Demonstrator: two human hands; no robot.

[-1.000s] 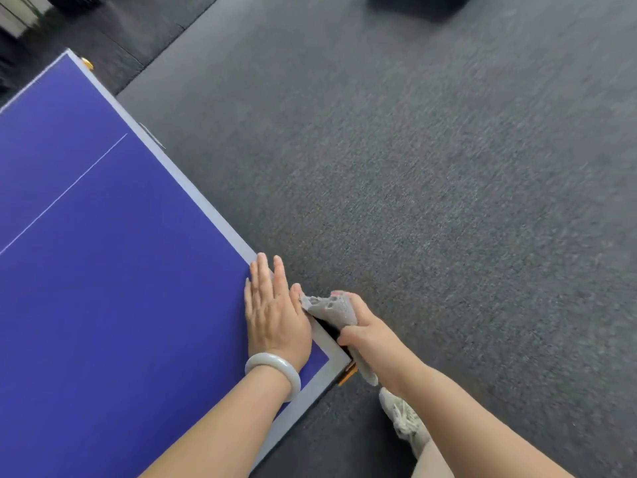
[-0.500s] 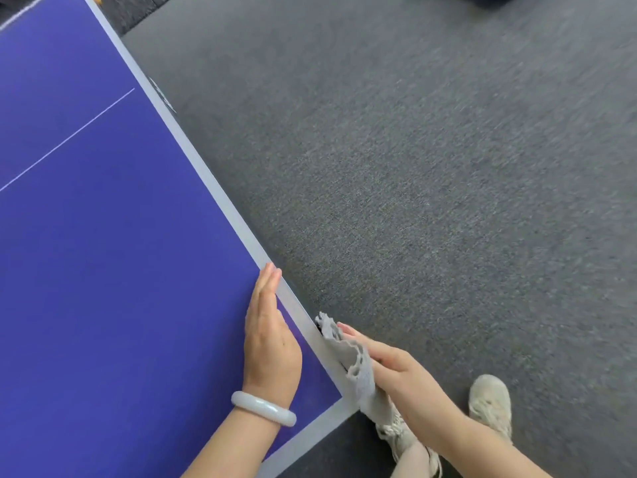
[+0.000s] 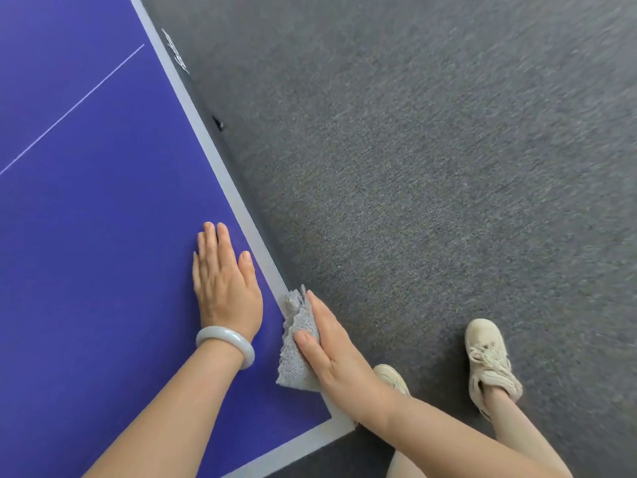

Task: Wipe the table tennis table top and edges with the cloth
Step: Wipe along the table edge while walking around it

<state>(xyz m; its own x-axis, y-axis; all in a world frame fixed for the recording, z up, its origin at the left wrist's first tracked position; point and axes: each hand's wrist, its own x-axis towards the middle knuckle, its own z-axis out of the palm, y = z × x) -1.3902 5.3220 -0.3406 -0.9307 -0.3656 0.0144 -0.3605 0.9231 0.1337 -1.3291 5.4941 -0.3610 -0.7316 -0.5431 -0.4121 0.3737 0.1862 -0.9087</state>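
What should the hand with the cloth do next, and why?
Probably slide the cloth forward along the edge. The right hand presses it on the pale edge close to the corner, and a long stretch of edge lies ahead. The left hand lies flat on the top.

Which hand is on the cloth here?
The right hand, pressing the grey cloth against the table's pale edge near the corner. The left hand, with the bracelet, lies flat on the blue top.

White lettering (image 3: pixel 174 51) runs along the dark side edge of the table (image 3: pixel 86 236), far left; too skewed and blurred to read.
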